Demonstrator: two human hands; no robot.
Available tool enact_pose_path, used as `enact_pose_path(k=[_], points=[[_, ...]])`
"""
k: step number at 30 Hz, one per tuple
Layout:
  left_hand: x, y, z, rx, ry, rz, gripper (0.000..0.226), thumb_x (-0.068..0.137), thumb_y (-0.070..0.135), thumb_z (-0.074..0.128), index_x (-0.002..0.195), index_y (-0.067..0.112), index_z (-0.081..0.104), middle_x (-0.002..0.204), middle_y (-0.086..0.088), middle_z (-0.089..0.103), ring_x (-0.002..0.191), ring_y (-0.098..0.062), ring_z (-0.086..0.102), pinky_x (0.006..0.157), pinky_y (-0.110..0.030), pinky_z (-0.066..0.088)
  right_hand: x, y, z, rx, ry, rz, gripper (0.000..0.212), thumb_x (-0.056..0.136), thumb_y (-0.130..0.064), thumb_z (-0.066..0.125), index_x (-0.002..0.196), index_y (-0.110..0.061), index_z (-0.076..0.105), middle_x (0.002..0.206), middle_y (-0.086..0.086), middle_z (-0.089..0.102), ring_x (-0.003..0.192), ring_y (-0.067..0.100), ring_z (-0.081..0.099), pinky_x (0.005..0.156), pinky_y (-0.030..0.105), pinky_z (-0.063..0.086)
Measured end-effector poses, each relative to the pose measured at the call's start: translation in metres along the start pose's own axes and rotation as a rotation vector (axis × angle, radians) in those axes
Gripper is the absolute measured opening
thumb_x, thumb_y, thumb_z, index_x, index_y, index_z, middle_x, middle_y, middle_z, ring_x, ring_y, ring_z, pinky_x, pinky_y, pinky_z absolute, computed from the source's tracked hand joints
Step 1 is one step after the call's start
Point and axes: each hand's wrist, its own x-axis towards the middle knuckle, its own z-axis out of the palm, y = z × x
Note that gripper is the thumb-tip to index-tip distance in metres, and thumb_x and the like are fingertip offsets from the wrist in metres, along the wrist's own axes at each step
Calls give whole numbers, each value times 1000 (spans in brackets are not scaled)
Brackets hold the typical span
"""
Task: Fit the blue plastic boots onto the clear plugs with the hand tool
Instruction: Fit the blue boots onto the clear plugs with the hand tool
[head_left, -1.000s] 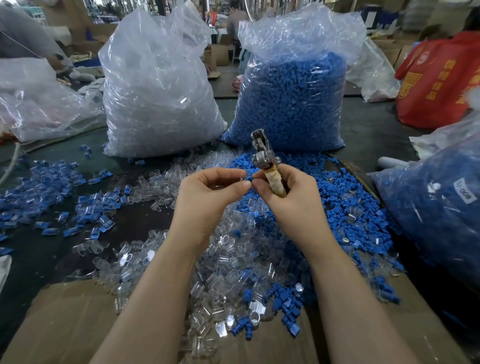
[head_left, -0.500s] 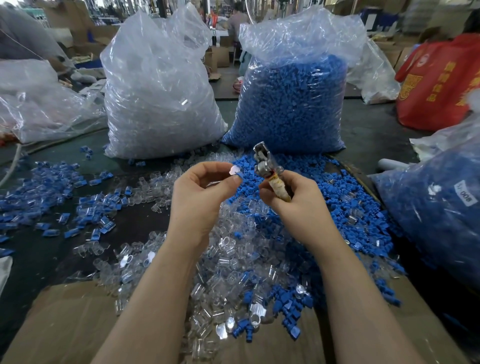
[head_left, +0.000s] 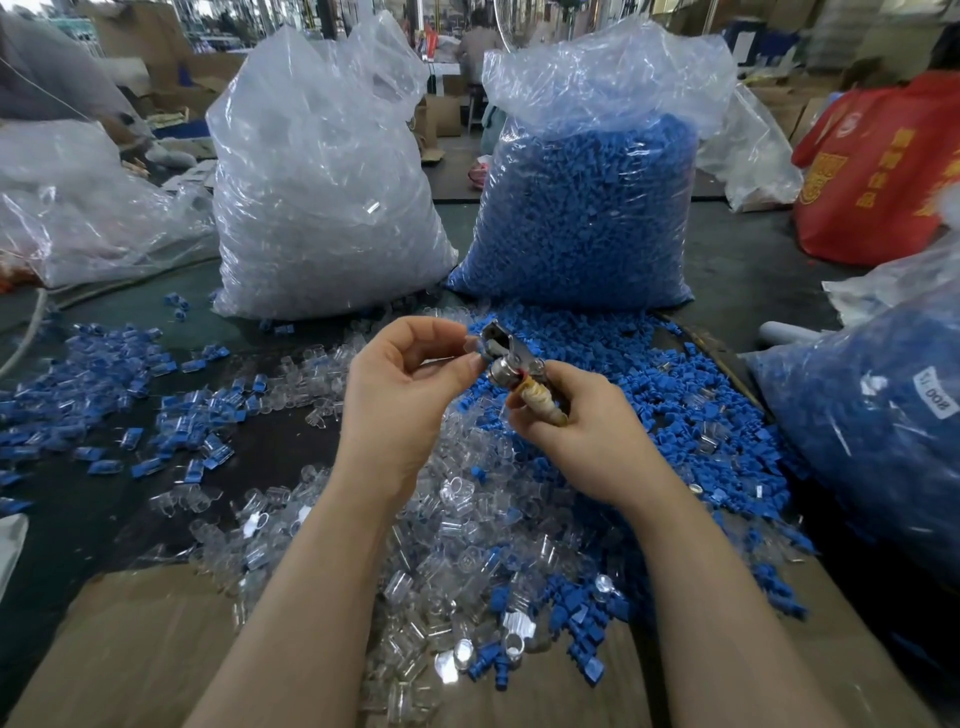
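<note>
Head view: we look down at our two bare hands raised over a dark bench (head_left: 78, 499) heaped with small plastic parts.
Left grip: our left hand (head_left: 400, 400) pinches a small piece between thumb and fingertips, right against the tool's metal head; whether it is a boot or a plug we cannot tell.
Right grip: our right hand (head_left: 587, 436) is clenched round the pale wrapped handle of the hand tool (head_left: 511, 364), its metal head tilted up and to the left.
Blue boots (head_left: 649, 395): spread loose over the right side of the bench.
Clear plugs (head_left: 467, 530): piled mid-bench beneath our wrists, reaching the near edge.
Fitted pieces (head_left: 109, 410): blue-and-clear parts scattered toward the left edge.
Cardboard (head_left: 135, 649): a flat sheet along the near edge.
Far edge: a bag of clear parts (head_left: 322, 197) beside a bag of blue parts (head_left: 587, 208).
Right edge: another blue-filled bag (head_left: 872, 426); a red bag (head_left: 883, 171) behind it.
Room: a cluttered workshop with cartons behind, blurred.
</note>
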Motion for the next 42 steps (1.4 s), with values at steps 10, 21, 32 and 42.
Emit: enact_pose_path(k=[10, 21, 32, 42], points=[[1, -1, -1, -45, -1, -21, 26, 79, -9, 72, 93, 12, 67, 80, 3, 73, 80, -9, 69, 78, -24, 57, -1, 3, -1, -23, -13, -6, 5, 82, -24, 63, 87, -23, 62, 77, -4, 65, 75, 27, 61, 72, 52, 54], [1, -1, -4, 8, -35, -27, 25, 80, -6, 73, 95, 13, 68, 84, 1, 74, 81, -10, 69, 77, -22, 55, -3, 3, 2, -109, 13, -6, 12, 78, -21, 54, 86, -20, 62, 69, 2, 62, 63, 26, 54, 60, 47, 49], [-1, 3, -4, 15, -52, -110, 32, 82, -3, 71, 110, 12, 69, 91, -3, 73, 83, -9, 68, 82, -23, 57, -2, 1, 3, -254, 51, -27, 12, 81, -17, 56, 91, -22, 62, 69, -1, 63, 67, 26, 56, 63, 46, 51], [24, -8, -74, -672, 466, -540, 16, 100, 16, 53, 88, 8, 61, 65, -2, 69, 60, -9, 70, 70, -26, 61, -1, 14, -3, -308, 204, 24, 6, 82, -28, 55, 88, -29, 56, 64, -5, 59, 61, 18, 53, 54, 38, 44]])
